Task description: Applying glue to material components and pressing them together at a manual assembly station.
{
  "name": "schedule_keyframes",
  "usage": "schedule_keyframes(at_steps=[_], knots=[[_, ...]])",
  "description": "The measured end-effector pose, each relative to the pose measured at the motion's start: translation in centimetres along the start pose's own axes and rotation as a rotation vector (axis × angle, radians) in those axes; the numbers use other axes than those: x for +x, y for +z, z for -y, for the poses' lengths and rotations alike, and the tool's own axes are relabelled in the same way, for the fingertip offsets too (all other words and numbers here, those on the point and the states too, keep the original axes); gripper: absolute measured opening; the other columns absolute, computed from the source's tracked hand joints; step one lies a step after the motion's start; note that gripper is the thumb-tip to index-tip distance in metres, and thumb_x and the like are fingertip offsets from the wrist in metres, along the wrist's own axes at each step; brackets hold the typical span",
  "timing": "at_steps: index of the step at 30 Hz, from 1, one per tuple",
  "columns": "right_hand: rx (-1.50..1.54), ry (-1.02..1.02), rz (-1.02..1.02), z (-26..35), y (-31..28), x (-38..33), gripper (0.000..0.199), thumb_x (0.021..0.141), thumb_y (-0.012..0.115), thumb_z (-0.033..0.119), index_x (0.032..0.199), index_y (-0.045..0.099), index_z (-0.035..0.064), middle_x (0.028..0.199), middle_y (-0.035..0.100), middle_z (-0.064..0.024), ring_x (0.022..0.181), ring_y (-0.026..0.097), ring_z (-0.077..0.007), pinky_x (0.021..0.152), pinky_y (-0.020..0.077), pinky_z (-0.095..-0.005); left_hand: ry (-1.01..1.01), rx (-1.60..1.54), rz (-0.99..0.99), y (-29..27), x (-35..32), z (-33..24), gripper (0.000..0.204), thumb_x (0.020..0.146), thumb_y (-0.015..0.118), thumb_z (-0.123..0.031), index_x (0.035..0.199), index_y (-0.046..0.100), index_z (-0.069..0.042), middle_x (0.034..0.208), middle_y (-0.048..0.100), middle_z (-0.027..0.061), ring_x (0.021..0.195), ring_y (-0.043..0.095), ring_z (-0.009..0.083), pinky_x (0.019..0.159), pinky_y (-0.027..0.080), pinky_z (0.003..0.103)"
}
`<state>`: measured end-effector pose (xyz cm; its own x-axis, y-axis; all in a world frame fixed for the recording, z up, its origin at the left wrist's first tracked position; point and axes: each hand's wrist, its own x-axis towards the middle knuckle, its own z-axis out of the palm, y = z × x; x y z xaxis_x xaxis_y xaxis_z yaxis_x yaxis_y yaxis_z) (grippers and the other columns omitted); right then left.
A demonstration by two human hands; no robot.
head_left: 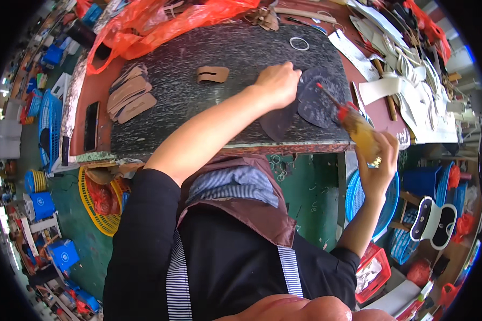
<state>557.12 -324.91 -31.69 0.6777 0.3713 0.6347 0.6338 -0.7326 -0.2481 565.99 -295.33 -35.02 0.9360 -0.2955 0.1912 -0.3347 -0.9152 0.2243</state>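
While left hand [277, 83] presses dark piece [316, 101] flat on bench [198, 112], frame centre-right, right hand [377, 160] grips glue bottle [356, 125]; advise nozzle low, thin even bead along edge.

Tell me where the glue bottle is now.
In the head view, the glue bottle is in the right hand, at the table's right edge, nozzle over the dark piece.

A dark, scuffed work slab [198, 107] tops the red-edged bench [80, 115]. On it lie a stack of tan cut pieces [128, 96], 1 single tan piece [212, 74], dark leather pieces [305, 104], a white ring [299, 44] and an orange plastic bag [160, 24].
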Motion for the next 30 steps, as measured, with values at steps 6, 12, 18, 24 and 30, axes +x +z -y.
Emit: schedule_keyframes(at_steps=[6,12,18,24,30], knots=[[1.138,0.66,-0.344,-0.7,4.2,-3.2,0.056,0.086,0.069,0.004,0.135,0.043,0.0032,0.118,0.056,-0.0183,0.094,0.063,-0.029,0.071,0.0551,-0.0306,-0.167,-0.048,-0.028,-6.3,-5.0,8.9,0.038,0.082,0.064,-0.003,0.119,0.065,-0.003,0.109,0.065,0.0208,0.09,0.067,0.0352,0.08,0.055,0.044],[1.577,0.727,-0.358,0.9,10.2,-0.8,0.045,0.094,0.06,0.007,0.134,0.041,-0.0005,0.123,0.056,-0.0221,0.098,0.065,-0.0299,0.074,0.0569,-0.0299,-0.278,0.013,0.17,-6.9,-7.7,11.9,0.04,0.079,0.062,0.007,0.116,0.069,-0.004,0.112,0.067,0.0139,0.083,0.065,0.0218,0.076,0.053,0.031],[1.939,0.76,-0.371,1.5,12.4,1.5,0.042,0.096,0.06,0.011,0.134,0.044,0.0002,0.119,0.06,-0.0201,0.095,0.065,-0.0244,0.076,0.0559,-0.0291,-0.261,-0.929,0.252,-8.8,-10.3,12.4,0.037,0.075,0.057,0.012,0.104,0.071,-0.005,0.113,0.067,0.0102,0.086,0.062,0.0176,0.073,0.05,0.026],[2.029,0.72,-0.353,3.6,13.9,4.2,0.037,0.096,0.059,0.01,0.13,0.048,0.0011,0.116,0.063,-0.0172,0.093,0.066,-0.0218,0.074,0.0545,-0.0265,-0.035,-0.756,0.068,-6.9,-16.1,14.9,0.04,0.072,0.055,0.014,0.102,0.071,-0.006,0.113,0.066,0.0079,0.089,0.06,0.0149,0.074,0.047,0.023],[1.69,0.712,-0.314,9.3,15.2,7.8,0.037,0.091,0.066,0.011,0.125,0.052,0.0011,0.105,0.064,-0.0141,0.085,0.064,-0.0189,0.071,0.0508,-0.0231,-0.161,-0.391,-0.164,-6.3,-21.4,13.8,0.041,0.073,0.056,0.014,0.107,0.07,-0.005,0.113,0.065,0.0074,0.093,0.061,0.0188,0.082,0.048,0.029]])
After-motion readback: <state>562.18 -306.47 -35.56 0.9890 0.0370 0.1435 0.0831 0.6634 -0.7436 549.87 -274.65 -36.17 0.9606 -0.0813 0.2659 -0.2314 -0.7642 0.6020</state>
